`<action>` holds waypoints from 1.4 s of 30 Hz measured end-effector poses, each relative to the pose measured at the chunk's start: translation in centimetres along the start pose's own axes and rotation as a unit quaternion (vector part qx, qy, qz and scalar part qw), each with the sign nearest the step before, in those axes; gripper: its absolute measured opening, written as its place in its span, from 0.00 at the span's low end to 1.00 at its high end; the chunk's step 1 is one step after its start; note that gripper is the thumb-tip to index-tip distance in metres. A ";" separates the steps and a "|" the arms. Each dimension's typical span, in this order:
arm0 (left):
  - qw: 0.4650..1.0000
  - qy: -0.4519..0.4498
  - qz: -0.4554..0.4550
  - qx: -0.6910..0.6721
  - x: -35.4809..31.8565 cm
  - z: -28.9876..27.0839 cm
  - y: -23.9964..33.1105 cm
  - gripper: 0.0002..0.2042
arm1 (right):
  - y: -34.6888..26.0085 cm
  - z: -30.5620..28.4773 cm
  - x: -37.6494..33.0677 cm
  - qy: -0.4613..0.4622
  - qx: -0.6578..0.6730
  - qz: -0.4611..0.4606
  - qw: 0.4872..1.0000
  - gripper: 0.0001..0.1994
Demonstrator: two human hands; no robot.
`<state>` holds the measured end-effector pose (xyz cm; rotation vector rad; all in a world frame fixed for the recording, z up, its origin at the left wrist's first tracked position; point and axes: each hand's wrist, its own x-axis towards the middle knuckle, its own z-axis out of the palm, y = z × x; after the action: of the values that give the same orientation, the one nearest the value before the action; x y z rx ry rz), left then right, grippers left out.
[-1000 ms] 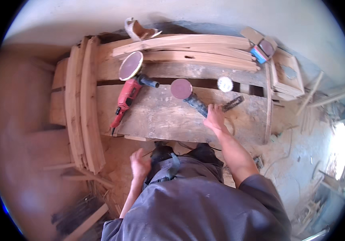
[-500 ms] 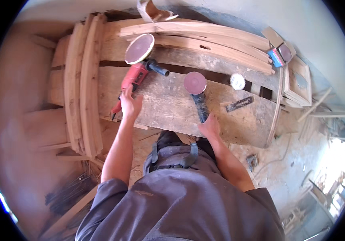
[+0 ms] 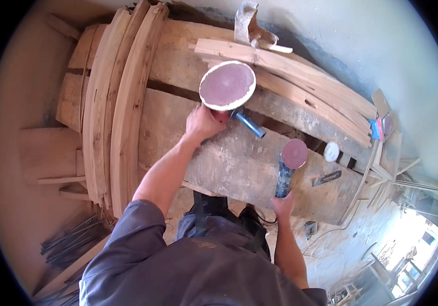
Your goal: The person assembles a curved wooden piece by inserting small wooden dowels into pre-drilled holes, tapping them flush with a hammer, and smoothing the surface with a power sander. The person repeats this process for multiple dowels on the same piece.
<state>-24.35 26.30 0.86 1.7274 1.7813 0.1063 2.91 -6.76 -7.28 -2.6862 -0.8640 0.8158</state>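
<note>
My left hand (image 3: 203, 124) is closed round the body of a red sander (image 3: 221, 116), mostly hidden by my fingers. Its wide purple sanding disc (image 3: 227, 85), edged in pale yellow, faces up, and a dark side handle (image 3: 249, 124) sticks out toward the right. Further right, my right hand (image 3: 283, 205) grips the rear end of a smaller, dark angle grinder (image 3: 284, 179). That one carries a round reddish sanding disc (image 3: 295, 154), also face up. Both tools are over the worn wooden workbench (image 3: 239, 168).
Long planks stand along the left (image 3: 132, 102), and curved boards (image 3: 290, 66) lie across the back. A white disc (image 3: 331, 151) and a dark flat bar (image 3: 326, 178) rest at the bench's right. Beyond them is a small box (image 3: 377, 129). Dark rods (image 3: 73, 239) lie lower left.
My left hand has moved up the red sander from its rear and closed round it nearer the disc. My right hand still holds the grinder. The whole view has turned and shifted.
</note>
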 end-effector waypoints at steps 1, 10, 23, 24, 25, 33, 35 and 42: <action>1.000 0.024 0.016 -0.010 -0.4 0.2 -0.3 0.34 | -0.1 0.3 -0.4 0.021 0.023 -0.016 0.999 0.23; 0.981 0.174 -0.079 0.028 -1.4 -2.1 -10.4 0.30 | -2.6 -0.5 -3.6 -0.083 0.210 0.054 0.973 0.19; 0.933 0.218 0.285 -0.032 -6.4 3.8 2.2 0.26 | 1.1 -0.9 -9.6 -0.165 0.289 0.108 0.937 0.22; 0.917 0.181 0.352 -0.054 -4.0 5.3 5.4 0.27 | 0.1 -2.4 -10.1 -0.161 0.276 0.114 0.941 0.23; 0.913 0.178 0.367 -0.024 -1.2 6.2 8.3 0.30 | -1.4 -3.7 -10.7 -0.161 0.300 0.141 0.930 0.27; 0.894 0.016 0.399 0.203 16.0 11.3 27.8 0.29 | 1.6 -6.5 -16.7 -0.067 0.327 0.233 0.914 0.30; 0.901 0.000 0.395 0.180 16.7 11.3 29.5 0.25 | 3.9 -5.1 -18.3 -0.019 0.382 0.255 0.888 0.29; 0.892 -0.313 0.325 -0.002 10.9 10.0 31.0 0.32 | 8.5 -4.0 -17.8 0.028 0.621 0.370 0.691 0.22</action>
<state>8.34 36.68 3.66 1.9930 0.7061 -0.1549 -2.81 -24.23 0.95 -1.6172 0.7334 0.9139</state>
